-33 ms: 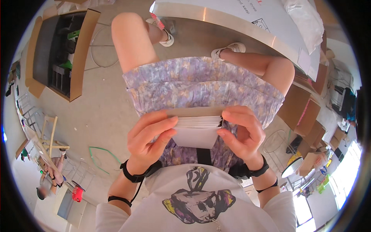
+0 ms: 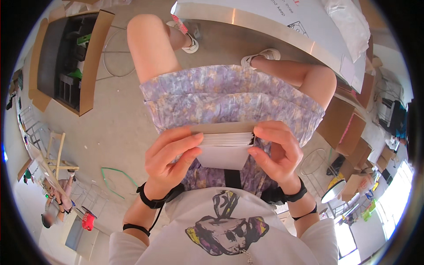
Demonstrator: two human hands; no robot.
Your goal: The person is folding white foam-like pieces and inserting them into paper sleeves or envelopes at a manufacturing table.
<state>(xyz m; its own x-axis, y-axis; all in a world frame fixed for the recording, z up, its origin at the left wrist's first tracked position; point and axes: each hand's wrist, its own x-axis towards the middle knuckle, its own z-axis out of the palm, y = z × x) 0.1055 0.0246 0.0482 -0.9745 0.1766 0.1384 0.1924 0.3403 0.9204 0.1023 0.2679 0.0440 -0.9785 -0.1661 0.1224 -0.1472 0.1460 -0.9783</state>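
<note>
Over my lap I hold a small white box (image 2: 223,157), its top open and its greyish flap (image 2: 223,128) standing up on the far side. Several thin white pieces (image 2: 226,140) are packed upright inside; their kind cannot be made out. My left hand (image 2: 172,152) grips the left end, thumb on the near wall and fingers along the flap side. At the right end my right hand (image 2: 278,152) pinches the box between thumb and forefinger, beside a narrow dark edge (image 2: 253,140). The box's underside is hidden.
Ahead to the right stands a table (image 2: 247,20) with a white printed sheet and a crumpled plastic bag (image 2: 349,26). An open carton (image 2: 90,62) with dark inserts sits at the far left. Cardboard boxes (image 2: 338,123) lie at right. Another person (image 2: 53,207) is at the far left edge.
</note>
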